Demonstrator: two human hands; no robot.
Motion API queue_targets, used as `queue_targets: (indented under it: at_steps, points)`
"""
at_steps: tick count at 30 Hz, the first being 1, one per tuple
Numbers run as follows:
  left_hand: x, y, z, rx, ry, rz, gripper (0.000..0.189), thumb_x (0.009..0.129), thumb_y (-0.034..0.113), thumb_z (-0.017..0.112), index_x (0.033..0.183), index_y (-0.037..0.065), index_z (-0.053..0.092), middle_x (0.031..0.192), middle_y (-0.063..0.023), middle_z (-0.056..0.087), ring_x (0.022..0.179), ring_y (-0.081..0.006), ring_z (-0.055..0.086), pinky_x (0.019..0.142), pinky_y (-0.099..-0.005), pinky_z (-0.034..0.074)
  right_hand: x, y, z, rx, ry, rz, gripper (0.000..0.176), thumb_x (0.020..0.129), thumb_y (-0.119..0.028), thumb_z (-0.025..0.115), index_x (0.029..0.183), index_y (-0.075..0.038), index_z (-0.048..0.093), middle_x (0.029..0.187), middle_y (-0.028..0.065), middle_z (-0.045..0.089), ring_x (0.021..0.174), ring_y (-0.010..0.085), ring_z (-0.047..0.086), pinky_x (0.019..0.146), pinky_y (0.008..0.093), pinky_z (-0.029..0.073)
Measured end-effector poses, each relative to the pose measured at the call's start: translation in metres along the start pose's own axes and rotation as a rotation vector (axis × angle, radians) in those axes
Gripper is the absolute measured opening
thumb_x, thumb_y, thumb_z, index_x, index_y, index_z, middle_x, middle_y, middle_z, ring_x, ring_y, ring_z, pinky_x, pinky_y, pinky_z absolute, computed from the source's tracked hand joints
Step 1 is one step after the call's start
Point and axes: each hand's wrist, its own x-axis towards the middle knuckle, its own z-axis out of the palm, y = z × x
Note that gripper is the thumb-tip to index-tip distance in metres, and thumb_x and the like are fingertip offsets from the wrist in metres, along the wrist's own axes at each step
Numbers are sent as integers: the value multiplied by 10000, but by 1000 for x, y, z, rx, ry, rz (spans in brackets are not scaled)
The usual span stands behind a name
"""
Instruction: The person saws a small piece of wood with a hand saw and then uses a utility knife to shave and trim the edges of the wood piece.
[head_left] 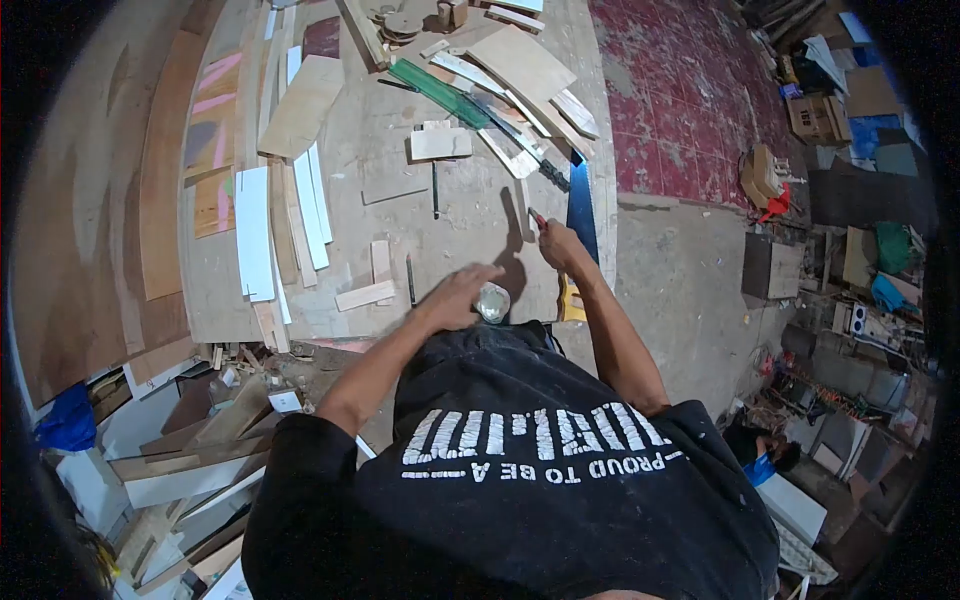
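Note:
My left hand reaches over the near edge of the worktable, its fingers stretched out beside a small pale container. The container sits by the table edge, close to my shirt. My right hand is closed around a slim red-handled tool, its narrow tip pointing away from me above the board. Just right of that hand lies a handsaw with a blue blade and a yellow handle. Left of my left hand are a dark pencil-like stick and small wood strips.
White and bare wood strips line the table's left side. At the back lie a green strip, a plywood piece and a small block. Scrap wood piles up at lower left; cluttered shelves stand at right.

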Motion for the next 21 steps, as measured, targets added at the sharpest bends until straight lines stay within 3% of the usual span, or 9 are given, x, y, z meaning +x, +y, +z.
queue_targets:
  at_steps: [3, 5, 6, 10, 11, 12, 14, 17, 21]
  points:
    - [4, -2, 17, -39, -9, -17, 625, 681, 153, 787, 1246, 24, 552, 1210, -186, 607, 1164, -345, 580, 1034, -410, 438, 3, 15, 9, 67, -7, 34, 359, 979, -253, 421, 1012, 80, 551, 844, 314, 655, 720, 403, 696, 584, 456, 533]
    - [8, 0, 13, -212, 222, -140, 558, 699, 171, 805, 1194, 26, 594, 1156, -151, 661, 1079, -324, 636, 956, -413, 494, -10, 10, 3, 97, 0, 52, 360, 981, -258, 423, 1014, 79, 546, 828, 307, 653, 705, 395, 693, 574, 456, 529]
    - [12, -9, 1, -144, 298, -350, 569, 709, 230, 832, 1187, 26, 600, 1121, -176, 673, 1024, -332, 658, 891, -416, 522, -16, 5, 0, 129, 1, 79, 362, 982, -264, 425, 1016, 77, 541, 813, 300, 651, 689, 388, 690, 565, 455, 524]
    - [61, -48, -97, -58, 995, -459, 619, 673, 227, 864, 1190, 31, 585, 1118, -212, 668, 1036, -331, 657, 895, -412, 514, -26, -6, -2, 222, -64, 166, 385, 1009, -284, 397, 1037, 72, 540, 822, 310, 649, 708, 433, 673, 589, 473, 515]
    - [71, -48, -130, 119, 1050, -466, 640, 655, 206, 874, 1190, 29, 570, 1126, -203, 662, 1047, -334, 646, 913, -407, 504, -26, -4, 3, 184, -83, 110, 409, 1015, -306, 387, 1051, 70, 543, 853, 320, 651, 733, 437, 677, 611, 483, 516]
    - [78, -81, -149, 135, 1071, -430, 683, 643, 196, 880, 1213, 23, 546, 1144, -204, 648, 1067, -341, 629, 928, -407, 492, -24, -9, 6, 170, -80, 129, 389, 998, -294, 403, 1081, 59, 545, 902, 342, 648, 815, 470, 666, 704, 527, 514]
    - [88, -117, -177, 148, 1084, -355, 727, 631, 187, 886, 1237, 18, 522, 1162, -205, 633, 1087, -348, 613, 942, -407, 481, -11, 6, 37, 48, 82, -60, 350, 1005, -301, 415, 1063, 20, 541, 865, 327, 646, 812, 506, 635, 721, 547, 490]
    - [82, -131, -178, -15, 970, -531, 820, 617, 186, 890, 1294, 7, 463, 1181, -207, 610, 1118, -360, 580, 963, -411, 461, -15, -32, 24, 60, -30, -36, 315, 953, -217, 448, 1087, 54, 538, 948, 354, 642, 923, 513, 626, 822, 577, 475]
    - [53, -129, -127, 498, 1158, -538, 743, 709, 181, 835, 1330, 20, 460, 1266, -222, 550, 1045, -353, 610, 914, -431, 482, -15, -56, 27, 13, -24, -9, 274, 922, -173, 495, 1085, 45, 524, 937, 333, 655, 910, 496, 643, 795, 571, 492]
